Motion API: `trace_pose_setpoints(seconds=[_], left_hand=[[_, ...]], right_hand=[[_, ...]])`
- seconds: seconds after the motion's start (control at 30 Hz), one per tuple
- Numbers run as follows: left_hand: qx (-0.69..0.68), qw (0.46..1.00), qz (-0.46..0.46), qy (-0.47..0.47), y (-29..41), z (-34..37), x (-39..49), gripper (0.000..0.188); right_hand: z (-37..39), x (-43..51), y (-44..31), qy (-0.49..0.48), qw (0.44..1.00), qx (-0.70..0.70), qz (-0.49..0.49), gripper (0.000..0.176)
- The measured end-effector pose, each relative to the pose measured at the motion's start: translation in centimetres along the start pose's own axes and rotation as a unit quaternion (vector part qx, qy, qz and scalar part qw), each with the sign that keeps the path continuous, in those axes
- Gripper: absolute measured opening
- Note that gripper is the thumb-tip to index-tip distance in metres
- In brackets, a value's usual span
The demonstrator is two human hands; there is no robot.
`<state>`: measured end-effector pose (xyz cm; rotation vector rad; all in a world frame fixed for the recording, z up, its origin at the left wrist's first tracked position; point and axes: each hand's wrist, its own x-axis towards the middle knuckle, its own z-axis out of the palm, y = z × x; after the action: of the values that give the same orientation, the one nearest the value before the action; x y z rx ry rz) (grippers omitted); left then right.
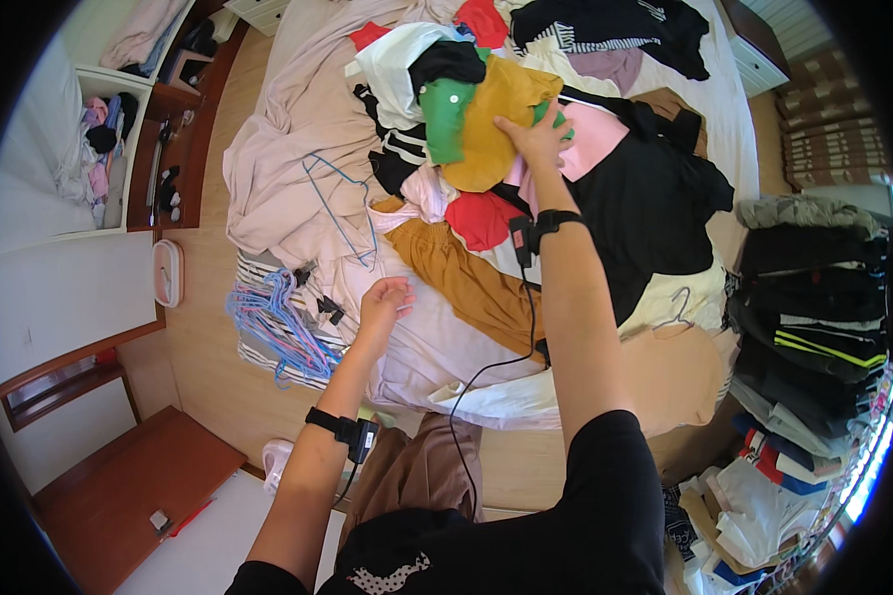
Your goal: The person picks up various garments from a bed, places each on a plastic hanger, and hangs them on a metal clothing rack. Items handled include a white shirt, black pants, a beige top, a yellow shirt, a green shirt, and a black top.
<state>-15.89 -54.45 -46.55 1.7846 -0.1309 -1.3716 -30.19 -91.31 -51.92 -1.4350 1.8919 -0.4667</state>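
Note:
My right hand reaches onto the heap of clothes on the bed, its spread fingers touching a mustard-yellow garment and a bit of green cloth. Whether the fingers pinch any cloth cannot be told. My left hand is held over the pale sheet with its fingers half curled, and nothing shows in it. A blue clothes hanger lies on the bedding beyond it. Mustard-brown trousers are spread between my hands. Black clothing lies right of the heap, near pink cloth.
Left on the bed edge is a pile of blue and pink hangers beside black clips. A beige garment on a hanger lies at the right edge. A loaded clothes rack stands right, an open wardrobe left. Black cables run from both wristbands.

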Motion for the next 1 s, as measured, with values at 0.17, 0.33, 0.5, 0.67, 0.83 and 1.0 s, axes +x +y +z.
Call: trace_pose_setpoints(seconds=[0.17, 0.33, 0.5, 0.67, 0.83, 1.0], left_hand=[[-0.021, 1.0, -0.01, 0.016, -1.0, -1.0, 1.0, 0.022], [-0.043, 0.999, -0.011, -0.007, -1.3, -0.9, 1.8, 0.021], [-0.046, 0.999, -0.001, -0.022, -1.4, -0.5, 1.9, 0.019], [-0.064, 0.998, 0.004, -0.026, -2.1, -0.6, 1.4, 0.02], [-0.075, 0.997, 0.014, -0.004, -2.8, -1.9, 2.0, 0.02], [-0.089, 0.996, 0.011, -0.001, -3.6, -3.5, 1.2, 0.019]], right_hand=[[5.3, 3.0, 3.3, -0.078, 0.981, 0.1, -0.145, 0.111], [11.5, -2.2, 8.8, 0.056, 0.964, -0.012, -0.261, 0.069], [5.9, -8.3, 14.9, -0.089, 0.981, -0.034, -0.171, 0.042], [-2.1, -16.1, 23.0, -0.092, 0.97, -0.125, -0.187, 0.035], [-8.2, -22.8, 31.3, -0.201, 0.906, -0.345, -0.139, 0.018], [-10.6, -22.2, 31.5, -0.282, 0.881, -0.375, -0.063, 0.017]])
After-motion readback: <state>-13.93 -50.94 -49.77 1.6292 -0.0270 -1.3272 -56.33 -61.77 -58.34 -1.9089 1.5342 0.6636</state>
